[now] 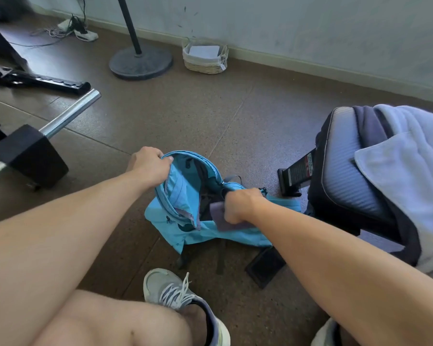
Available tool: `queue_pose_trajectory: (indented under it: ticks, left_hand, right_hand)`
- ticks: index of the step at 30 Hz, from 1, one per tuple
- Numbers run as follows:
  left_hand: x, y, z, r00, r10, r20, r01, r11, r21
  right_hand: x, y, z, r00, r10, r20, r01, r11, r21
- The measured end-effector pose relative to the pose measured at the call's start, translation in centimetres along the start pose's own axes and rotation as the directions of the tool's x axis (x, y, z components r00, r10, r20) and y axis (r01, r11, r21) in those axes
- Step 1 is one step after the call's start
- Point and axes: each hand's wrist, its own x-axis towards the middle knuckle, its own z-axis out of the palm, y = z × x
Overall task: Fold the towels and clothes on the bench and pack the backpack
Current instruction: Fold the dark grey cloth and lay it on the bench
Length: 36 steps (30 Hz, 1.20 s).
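A light blue backpack (pixel 193 196) lies on the brown floor with its main opening unzipped and spread wide. My left hand (pixel 149 166) grips the upper left rim of the opening and holds it up. My right hand (pixel 240 204) grips a folded greyish-purple cloth (pixel 219 218) at the right side of the opening, partly inside the bag. On the padded bench (pixel 345 176) at the right lie a pale blue towel (pixel 405 158) and a dark garment (pixel 368 121).
A dumbbell (pixel 30 151) with a steel bar lies at the left. A round lamp base (pixel 140 62) and a wicker basket (pixel 205 58) stand by the far wall. My grey shoe (pixel 170 293) is just below the backpack. A dark flat object (pixel 265 267) lies beside the bench.
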Motion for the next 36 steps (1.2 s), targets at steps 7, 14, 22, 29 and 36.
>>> queue_pose_trajectory:
  ticks: [7, 14, 22, 29, 36]
  left_hand:
    - [-0.7, 0.4, 0.2, 0.996, 0.073, 0.048, -0.075, 0.997, 0.029]
    - [-1.1, 0.7, 1.4, 0.982, 0.015, 0.189, -0.009, 1.000, -0.030]
    - [-1.0, 1.3, 3.1, 0.981, 0.076, 0.177, -0.088, 0.994, 0.061]
    - [-0.9, 0.8, 2.9, 0.968, 0.229, 0.102, -0.241, 0.962, 0.128]
    - [-1.6, 0.5, 3.3, 0.951, 0.114, 0.288, -0.189, 0.949, 0.251]
  right_hand:
    - [3.8, -2.3, 1.0, 0.978, 0.084, 0.193, -0.210, 0.317, 0.925]
    - [5.8, 1.3, 8.6, 0.952, 0.242, 0.189, -0.303, 0.838, 0.454]
    - [5.4, -0.5, 8.7, 0.929, 0.347, -0.133, -0.080, 0.535, 0.841]
    - [7.7, -2.6, 11.9, 0.944, 0.326, -0.042, -0.136, 0.504, 0.853]
    - [7.2, -3.7, 13.7, 0.920, 0.297, -0.254, -0.016, 0.679, 0.734]
